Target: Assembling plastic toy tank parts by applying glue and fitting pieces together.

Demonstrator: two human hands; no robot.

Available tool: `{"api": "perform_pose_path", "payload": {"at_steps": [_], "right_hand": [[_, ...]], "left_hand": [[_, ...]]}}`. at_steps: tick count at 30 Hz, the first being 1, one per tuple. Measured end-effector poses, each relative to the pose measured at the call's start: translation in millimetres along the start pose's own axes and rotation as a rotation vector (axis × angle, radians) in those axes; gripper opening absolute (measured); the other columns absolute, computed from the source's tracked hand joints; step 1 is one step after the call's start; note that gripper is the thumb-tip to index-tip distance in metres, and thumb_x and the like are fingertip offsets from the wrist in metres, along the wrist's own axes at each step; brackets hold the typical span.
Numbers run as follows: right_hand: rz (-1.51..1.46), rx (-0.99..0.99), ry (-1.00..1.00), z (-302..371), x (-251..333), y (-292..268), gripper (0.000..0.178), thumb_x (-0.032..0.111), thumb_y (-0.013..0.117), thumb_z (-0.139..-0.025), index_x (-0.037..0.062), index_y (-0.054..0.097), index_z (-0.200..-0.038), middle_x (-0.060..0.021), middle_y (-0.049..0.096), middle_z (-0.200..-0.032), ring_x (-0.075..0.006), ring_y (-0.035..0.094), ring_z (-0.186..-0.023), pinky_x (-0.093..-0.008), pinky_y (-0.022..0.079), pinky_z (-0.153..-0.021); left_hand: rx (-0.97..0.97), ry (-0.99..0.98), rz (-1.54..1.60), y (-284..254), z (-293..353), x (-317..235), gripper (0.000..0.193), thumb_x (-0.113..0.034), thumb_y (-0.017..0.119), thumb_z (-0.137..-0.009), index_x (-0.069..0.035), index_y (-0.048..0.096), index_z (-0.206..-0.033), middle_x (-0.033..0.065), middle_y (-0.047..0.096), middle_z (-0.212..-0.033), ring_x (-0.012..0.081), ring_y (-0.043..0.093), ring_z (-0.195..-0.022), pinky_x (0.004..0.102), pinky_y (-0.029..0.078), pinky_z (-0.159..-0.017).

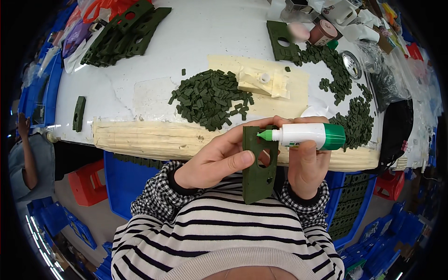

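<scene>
My left hand (212, 161) is closed on a dark green flat part (254, 184) with a large round hole, held upright in front of my chest. My right hand (308, 168) grips a white glue bottle (303, 134) with a green base, lying sideways. Its green nozzle tip points left and meets or nearly meets the upper face of the part. Just beyond my hands, a heap of small dark green rectangular pieces (205, 98) lies on the table. A tape-wrapped block (263, 81) with a small white ring on top sits beside the heap.
Larger green parts (128, 35) are stacked at the far left; one narrow part (79, 114) stands nearer. More small pieces (357, 123) spread along the right, by a round tin lid (351, 64). Blue bins (119, 186) flank me below the padded table edge (149, 135). A person (32, 163) is at left.
</scene>
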State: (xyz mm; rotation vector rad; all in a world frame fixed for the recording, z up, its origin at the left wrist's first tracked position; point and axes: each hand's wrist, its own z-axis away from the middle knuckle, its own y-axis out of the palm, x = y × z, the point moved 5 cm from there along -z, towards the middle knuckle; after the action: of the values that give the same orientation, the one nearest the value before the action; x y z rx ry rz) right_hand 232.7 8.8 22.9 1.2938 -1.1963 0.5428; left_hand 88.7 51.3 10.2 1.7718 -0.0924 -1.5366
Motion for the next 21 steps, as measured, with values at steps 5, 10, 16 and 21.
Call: {"api": "perform_pose_path", "payload": {"at_steps": [5, 10, 16, 21], "right_hand": [[-0.009, 0.01, -0.001, -0.5, -0.3, 0.6, 0.038, 0.022, 0.066, -0.086, -0.0043, 0.05, -0.107, -0.019, 0.063, -0.1, -0.0238, 0.063, -0.094, -0.0335, 0.051, -0.082], [-0.012, -0.005, 0.008, 0.2, -1.5, -0.9, 0.038, 0.022, 0.067, -0.085, -0.0041, 0.05, -0.107, -0.0191, 0.064, -0.1, -0.0232, 0.063, -0.094, -0.033, 0.051, -0.082], [-0.008, -0.008, 0.007, -0.4, -0.5, 1.2, 0.037, 0.022, 0.067, -0.085, -0.0038, 0.05, -0.107, -0.0189, 0.064, -0.1, -0.0221, 0.063, -0.092, -0.0323, 0.051, -0.081], [0.01, -0.003, -0.002, -0.7, -1.2, -0.4, 0.037, 0.022, 0.066, -0.086, -0.0037, 0.05, -0.107, -0.0195, 0.064, -0.1, -0.0222, 0.063, -0.093, -0.0326, 0.051, -0.081]], "left_hand": [[-0.002, 0.006, 0.007, 0.1, 0.0, -0.9, 0.056, -0.021, 0.046, -0.096, 0.0, 0.022, -0.143, 0.009, 0.035, -0.14, 0.0161, 0.052, -0.103, 0.0304, 0.044, -0.091], [-0.006, -0.006, 0.011, -0.6, 0.0, -0.4, 0.056, -0.021, 0.046, -0.097, 0.0, 0.022, -0.143, 0.0088, 0.037, -0.138, 0.0161, 0.052, -0.103, 0.0308, 0.044, -0.091], [0.001, -0.009, -0.006, -2.1, 0.6, 0.4, 0.056, -0.021, 0.046, -0.097, 0.0, 0.022, -0.143, 0.0082, 0.038, -0.136, 0.016, 0.051, -0.103, 0.0309, 0.044, -0.092], [-0.001, -0.009, 0.008, -1.2, 0.2, 0.4, 0.056, -0.021, 0.046, -0.097, 0.0, 0.021, -0.143, 0.0082, 0.038, -0.137, 0.0158, 0.051, -0.104, 0.0308, 0.044, -0.092]]}}
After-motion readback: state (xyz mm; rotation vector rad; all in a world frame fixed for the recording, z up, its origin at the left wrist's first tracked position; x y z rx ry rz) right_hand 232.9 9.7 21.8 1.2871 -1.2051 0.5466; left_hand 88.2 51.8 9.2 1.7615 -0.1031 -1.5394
